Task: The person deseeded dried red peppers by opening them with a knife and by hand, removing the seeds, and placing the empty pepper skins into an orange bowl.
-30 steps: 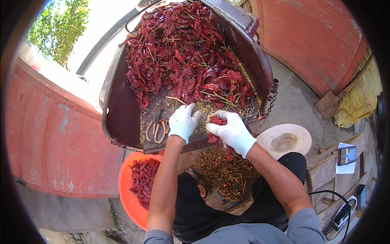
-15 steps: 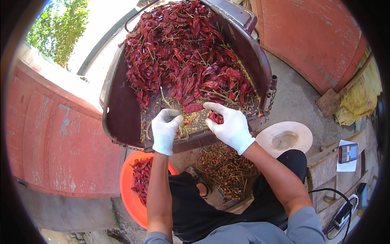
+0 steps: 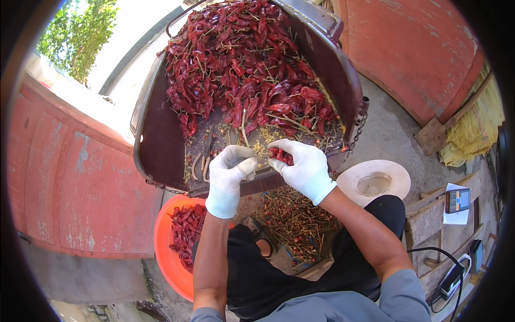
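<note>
My left hand (image 3: pixel 229 180), in a white glove, is closed over the front of the trailer bed, its fingers pinched. A pale dry stem (image 3: pixel 244 127) sticks up from those fingers. Close beside it my right hand (image 3: pixel 304 167), gloved too, is closed around dried red chili peppers (image 3: pixel 281 155), partly hidden by the fingers. Beyond both hands a large heap of dried chilies (image 3: pixel 236 70) fills the dark metal trailer bed (image 3: pixel 163 155). Yellow seeds (image 3: pixel 266 137) and a few curved stems (image 3: pixel 199 167) lie on the bed's floor near its front edge.
An orange basin (image 3: pixel 167 268) with chilies stands at the lower left. Discarded stems (image 3: pixel 295 225) are piled between my legs. A pale hat (image 3: pixel 375 182) lies at the right. A phone-like device (image 3: pixel 457 200) rests on boards, near a black cable (image 3: pixel 448 255). A chain (image 3: pixel 358 131) hangs from the trailer's corner.
My left hand has moved right and slightly nearer, carrying the pale stem. The flat chili that lay between the hands is gathered into my right hand.
</note>
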Tool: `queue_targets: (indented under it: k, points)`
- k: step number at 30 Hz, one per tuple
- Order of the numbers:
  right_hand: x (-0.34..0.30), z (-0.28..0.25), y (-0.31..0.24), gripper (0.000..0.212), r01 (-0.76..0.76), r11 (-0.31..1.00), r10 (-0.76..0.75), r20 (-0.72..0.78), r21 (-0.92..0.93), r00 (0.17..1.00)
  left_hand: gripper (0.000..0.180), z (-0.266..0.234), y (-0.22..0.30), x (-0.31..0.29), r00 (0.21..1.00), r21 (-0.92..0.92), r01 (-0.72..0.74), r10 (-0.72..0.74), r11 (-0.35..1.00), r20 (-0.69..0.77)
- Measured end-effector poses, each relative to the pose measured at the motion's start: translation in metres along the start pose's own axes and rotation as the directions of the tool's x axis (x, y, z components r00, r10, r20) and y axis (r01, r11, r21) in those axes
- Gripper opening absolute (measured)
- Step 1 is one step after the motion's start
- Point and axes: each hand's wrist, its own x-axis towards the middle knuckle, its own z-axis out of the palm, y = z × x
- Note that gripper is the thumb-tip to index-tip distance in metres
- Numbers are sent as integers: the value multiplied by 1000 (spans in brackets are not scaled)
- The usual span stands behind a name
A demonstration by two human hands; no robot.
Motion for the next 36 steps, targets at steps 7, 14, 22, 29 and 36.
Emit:
queue_targets:
  k: [7,14,22,29,36]
  points:
    - [3,-20,-16,23,-532,619,233,511,578,827,36,-12,-2,7,997,-13,36,-36,999,-75]
    - [-3,-14,-16,16,-623,533,170,649,573,742,20,10,-6,-7,998,101,26,-33,995,62]
    - [-6,0,-5,23,-313,877,59,564,365,824,10,16,-12,-12,991,535,-129,118,835,54]
    - [-18,10,-22,33,139,983,-184,603,121,776,23,9,-11,3,976,-299,151,-190,942,-107]
    - [-4,0,-4,48,-230,834,-52,486,502,873,20,-9,9,-8,991,116,28,-13,993,-130]
